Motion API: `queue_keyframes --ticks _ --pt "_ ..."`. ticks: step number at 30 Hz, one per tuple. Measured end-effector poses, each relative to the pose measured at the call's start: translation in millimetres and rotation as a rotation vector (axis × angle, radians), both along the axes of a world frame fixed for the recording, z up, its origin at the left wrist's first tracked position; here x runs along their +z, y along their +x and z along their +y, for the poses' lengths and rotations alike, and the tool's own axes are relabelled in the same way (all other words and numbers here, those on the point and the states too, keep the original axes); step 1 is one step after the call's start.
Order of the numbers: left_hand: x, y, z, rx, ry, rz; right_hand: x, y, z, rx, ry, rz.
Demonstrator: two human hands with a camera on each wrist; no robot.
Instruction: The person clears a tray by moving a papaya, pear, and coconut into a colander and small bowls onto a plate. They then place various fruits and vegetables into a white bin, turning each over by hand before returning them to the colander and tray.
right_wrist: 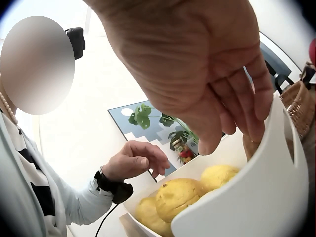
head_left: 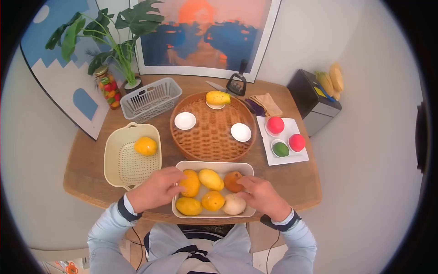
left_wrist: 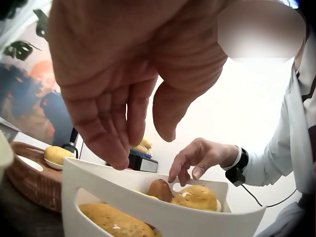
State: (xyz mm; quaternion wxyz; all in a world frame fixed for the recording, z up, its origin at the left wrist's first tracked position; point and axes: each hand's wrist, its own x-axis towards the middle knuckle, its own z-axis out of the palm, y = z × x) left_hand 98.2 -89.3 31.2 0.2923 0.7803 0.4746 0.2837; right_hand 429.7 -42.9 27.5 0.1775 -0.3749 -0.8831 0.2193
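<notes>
A white bin (head_left: 214, 163) with handle cutouts stands at the front edge of the table. In it lie several yellow and orange fruits, among them an orange fruit (head_left: 213, 201) and a long yellow fruit (head_left: 211, 179), plus a brownish fruit (head_left: 233, 181) and a pale round one (head_left: 234, 204). My left hand (head_left: 159, 187) hovers over the bin's left rim, fingers loosely bent and nothing between them, beside a large yellow fruit (head_left: 190, 183). Over the right rim, my right hand (head_left: 264, 194) hangs with relaxed fingers, its fingertips right by the brownish fruit.
Left of the bin, a cream basket (head_left: 109, 155) holds one orange fruit (head_left: 145, 146). Behind it stand a round wicker tray (head_left: 214, 132) with small white dishes and a yellow fruit (head_left: 218, 97), and a grey basket (head_left: 150, 98). A white plate (head_left: 269, 157) with red and green fruits lies right.
</notes>
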Motion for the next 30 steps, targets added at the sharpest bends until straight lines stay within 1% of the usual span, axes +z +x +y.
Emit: queue_keyframes --ticks 2,3,5,8,9,11,12,15,17,21,23,26,30 --pt "-6 13 -2 -0.090 0.015 -0.028 0 0 -2 0.013 0.031 0.005" --pt "-7 19 -3 -0.100 -0.020 -0.021 0 0 -3 0.024 0.030 -0.022" --pt "-10 25 -1 -0.129 -0.007 0.002 3 -1 -2 0.048 0.031 -0.075" --pt "-9 32 6 -0.173 -0.042 0.093 -2 -7 8 0.052 0.173 -0.026" --pt "-7 35 9 -0.188 -0.062 0.135 -4 -8 14 0.065 0.183 -0.043" --pt "-6 48 18 -0.199 -0.070 0.117 -12 -10 24 0.094 0.207 -0.074" --pt "-7 55 22 -0.200 -0.070 0.108 -19 -10 29 0.124 0.178 -0.130" --pt "-32 72 37 -0.199 -0.105 0.065 -29 -15 42 0.197 0.095 -0.280" --pt "-32 80 41 -0.226 -0.129 0.092 -29 -21 46 0.205 0.035 -0.354" --pt "-30 84 44 -0.255 -0.153 0.065 -39 -27 46 0.184 0.057 -0.358" --pt "-28 81 44 -0.234 -0.177 0.048 -44 -32 46 0.155 0.066 -0.365" --pt "-23 77 41 -0.191 -0.223 0.032 -37 -33 49 0.140 -0.048 -0.402" --pt "-28 72 43 -0.171 -0.263 -0.012 -37 -28 44 0.091 0.010 -0.314"
